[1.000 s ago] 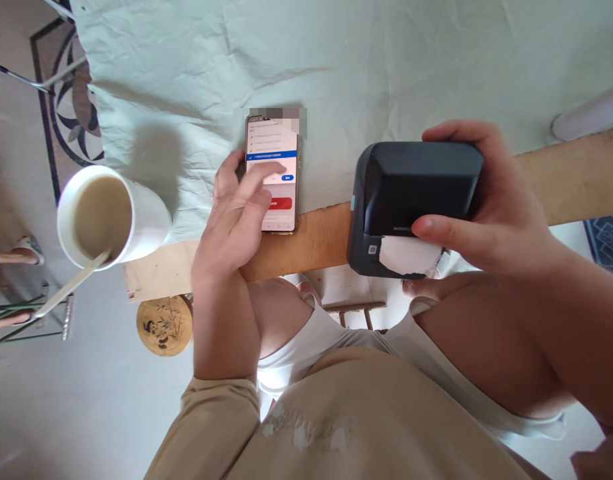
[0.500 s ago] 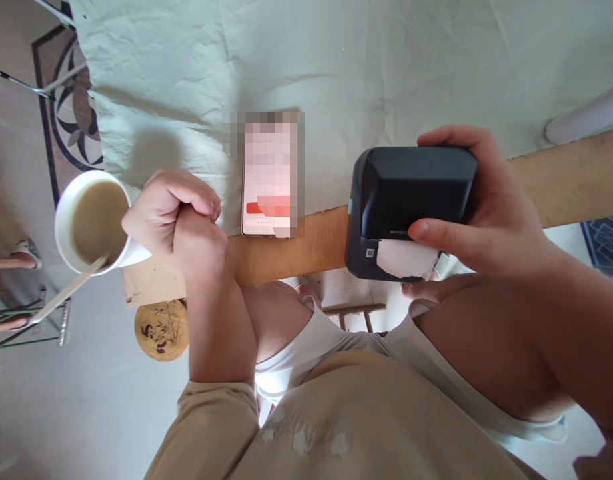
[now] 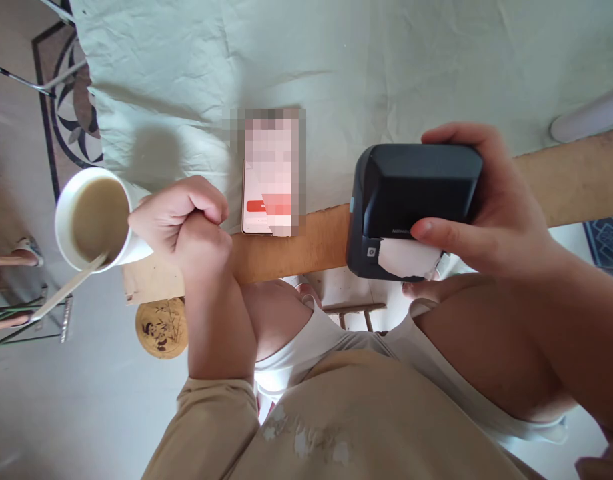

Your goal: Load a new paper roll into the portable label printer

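Observation:
A white cup point(image 3: 139, 248) of milky brown drink is held up at the left, a pale spoon point(image 3: 71, 285) leaning out over its rim. My left hand point(image 3: 186, 220) is closed in a fist at the cup's side, gripping where a handle would be; the handle itself is hidden. On the right, my right hand point(image 3: 496, 207) grips a small black portable printer point(image 3: 416, 180), thumb across its front. Torn white paper point(image 3: 406, 259) sticks out of the printer's slot. Between the hands lies a phone point(image 3: 269, 180) with its screen lit and partly blurred.
A pale green cloth point(image 3: 386, 60) covers the table, and its bare wooden edge point(image 3: 296, 250) runs along my side. A pale cylinder point(image 3: 591, 113) lies at the right. Below the edge are my legs and a round stool top point(image 3: 162, 328). Another person's foot point(image 3: 29, 253) shows at far left.
My left fist has shifted slightly to the right against the cup. The printer in my right hand has moved a little to the right. Both holds stay the same.

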A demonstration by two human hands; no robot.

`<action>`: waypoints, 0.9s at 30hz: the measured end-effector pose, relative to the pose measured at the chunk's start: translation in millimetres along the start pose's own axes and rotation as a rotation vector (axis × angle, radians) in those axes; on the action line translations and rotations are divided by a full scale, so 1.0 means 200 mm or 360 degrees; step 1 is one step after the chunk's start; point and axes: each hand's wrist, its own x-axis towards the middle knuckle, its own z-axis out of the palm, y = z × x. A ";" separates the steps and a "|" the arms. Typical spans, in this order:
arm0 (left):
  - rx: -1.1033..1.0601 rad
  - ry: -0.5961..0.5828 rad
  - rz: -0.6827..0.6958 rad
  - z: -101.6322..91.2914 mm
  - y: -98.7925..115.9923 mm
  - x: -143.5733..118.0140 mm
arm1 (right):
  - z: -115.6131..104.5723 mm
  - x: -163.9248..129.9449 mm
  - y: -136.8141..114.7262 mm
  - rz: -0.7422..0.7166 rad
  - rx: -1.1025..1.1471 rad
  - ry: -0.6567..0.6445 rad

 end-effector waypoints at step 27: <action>-0.0341 -0.0576 -0.1188 0.49 0.42 -0.20 | 0.02 -0.07 -0.05 -0.0160 0.0196 0.0172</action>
